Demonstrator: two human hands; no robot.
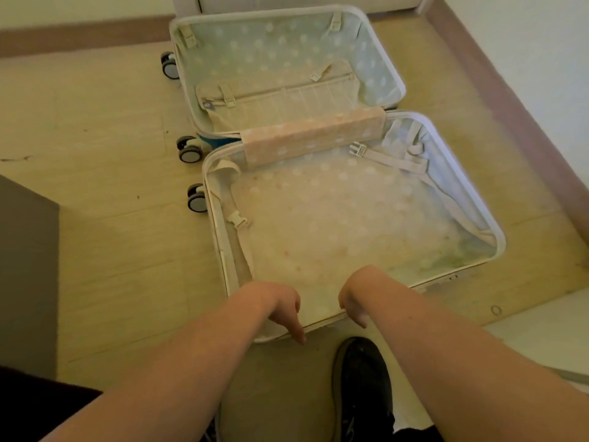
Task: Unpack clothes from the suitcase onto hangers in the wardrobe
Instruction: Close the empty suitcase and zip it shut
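A white suitcase [500, 247] lies wide open on the floor in front of me. Its near half shows only dotted lining [334, 218] and loose buckle straps [385, 156]. The far half [287, 68] has a beige zip divider and dotted lining. No clothes show in either half. My left hand [283, 311] hangs over the near rim, fingers loose and pointing down. My right hand [352, 306] hangs the same way just beside it, at the rim. Neither hand holds anything.
A dark grey cabinet side [28, 266] stands at the left. The base of white furniture [287, 0] is behind the suitcase. A black shoe [363, 387] is on the floor below the rim. Brown skirting [510, 100] and a white wall run along the right.
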